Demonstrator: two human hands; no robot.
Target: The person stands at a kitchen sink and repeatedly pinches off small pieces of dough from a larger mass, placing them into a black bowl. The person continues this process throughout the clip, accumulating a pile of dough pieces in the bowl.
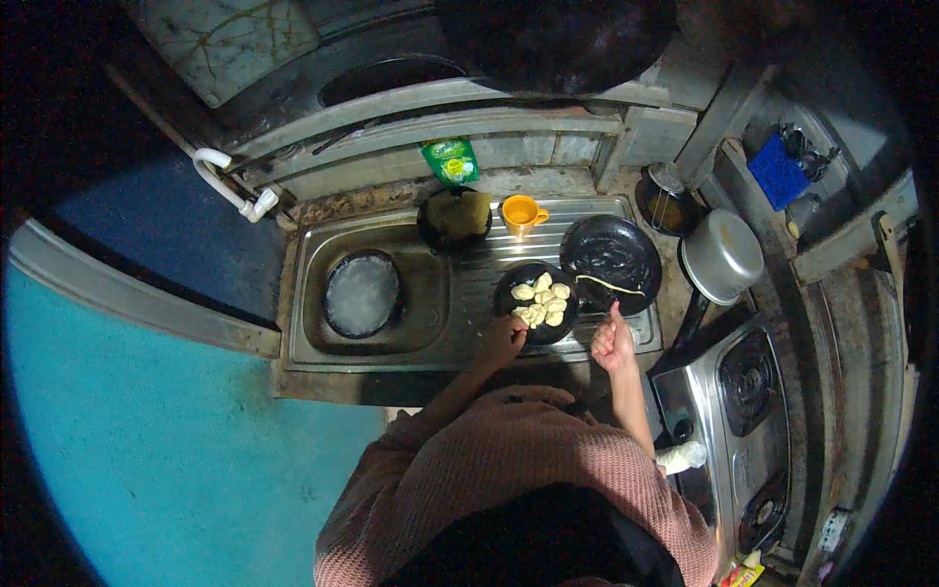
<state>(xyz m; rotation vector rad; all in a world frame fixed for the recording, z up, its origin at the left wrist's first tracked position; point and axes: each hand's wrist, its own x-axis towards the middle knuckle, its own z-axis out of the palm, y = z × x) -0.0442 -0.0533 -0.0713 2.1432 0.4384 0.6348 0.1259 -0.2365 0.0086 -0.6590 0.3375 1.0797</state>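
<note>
My left hand (508, 336) is at the left front rim of a dark plate (555, 339), its fingertips beside the pale dough pieces (543, 297) lying there. Whether those fingers pinch dough or grip the rim, I cannot tell. My right hand (613, 348) has its fingers curled and its thumb extended to the front edge of a black round pan or plate (610, 249). Across that shiny, wet-looking surface lies a thin dough strip (607, 284), close above the thumb. The inside of the right hand is hidden.
A sink basin (425, 315) on the left holds a bowl of cloudy liquid (363, 293). Behind stand an orange mug (522, 213), a dark bowl with a sponge-like piece (462, 214) and a green pouch (450, 160). Rightward are an upturned metal pot (722, 257) and a gas stove (755, 433).
</note>
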